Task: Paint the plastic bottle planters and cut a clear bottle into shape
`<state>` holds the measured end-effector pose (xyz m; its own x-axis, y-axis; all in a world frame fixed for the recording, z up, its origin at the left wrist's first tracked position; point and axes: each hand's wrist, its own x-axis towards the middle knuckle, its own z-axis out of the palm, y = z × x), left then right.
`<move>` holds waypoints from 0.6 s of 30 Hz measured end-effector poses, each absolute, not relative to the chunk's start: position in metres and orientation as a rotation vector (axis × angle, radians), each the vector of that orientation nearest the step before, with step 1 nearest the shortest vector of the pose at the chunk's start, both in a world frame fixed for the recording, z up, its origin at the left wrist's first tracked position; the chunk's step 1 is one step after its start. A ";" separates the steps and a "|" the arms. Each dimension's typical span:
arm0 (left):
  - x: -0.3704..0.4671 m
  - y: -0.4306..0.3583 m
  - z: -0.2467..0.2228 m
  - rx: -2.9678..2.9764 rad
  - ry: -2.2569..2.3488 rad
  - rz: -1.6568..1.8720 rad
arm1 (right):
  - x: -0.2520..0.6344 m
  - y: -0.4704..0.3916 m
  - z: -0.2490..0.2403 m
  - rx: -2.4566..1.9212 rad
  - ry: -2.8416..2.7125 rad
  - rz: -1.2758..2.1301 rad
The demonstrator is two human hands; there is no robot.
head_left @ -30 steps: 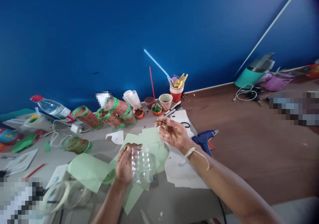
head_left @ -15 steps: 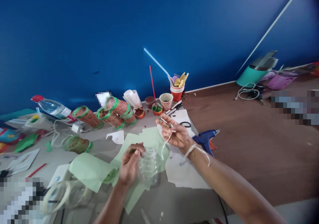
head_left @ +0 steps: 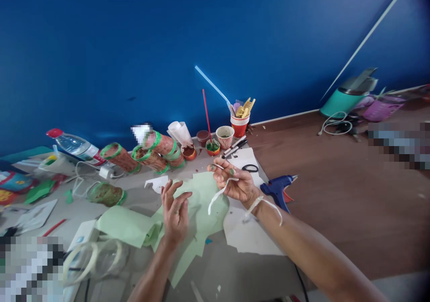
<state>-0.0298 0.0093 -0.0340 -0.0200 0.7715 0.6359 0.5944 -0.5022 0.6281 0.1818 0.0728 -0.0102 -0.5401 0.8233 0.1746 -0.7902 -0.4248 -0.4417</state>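
- The blue wall fills the whole back.
- The gray counter sits below it, full of craft things.
- A big sheet of pale green paper lies in the middle, with jagged edges. Some of the green paper is curled over on the left.
- White paper lies just to the right of it.
- A clear bottle with a red cap leans over at the back left.
- The right hand is half open, palm up, with its fingers bent in. It has a thin white strip caught in its fingers. Green spots dot its fingers.
- The left hand is wide open over the green paper, its fingers a bit bent. It has hold of nothing.
- A blue glue gun lies near the right wrist, by the counter's edge.
- Brown and green tubes lean near the bottle.
- A paper cup stands behind the right hand.
- The thin white strip hangs down from the right hand, above the green paper.
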 end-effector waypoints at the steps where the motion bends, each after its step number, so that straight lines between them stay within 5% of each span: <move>1: -0.030 0.009 -0.033 2.071 1.467 1.529 | 0.181 0.073 -0.010 -0.082 -0.591 2.062; 9: -0.039 -0.007 -0.018 2.343 1.511 1.627 | 0.176 0.073 -0.015 -0.042 -0.611 2.100; 18: -0.013 -0.029 -0.015 2.290 0.909 1.359 | 0.173 0.070 -0.018 -0.009 -0.748 2.101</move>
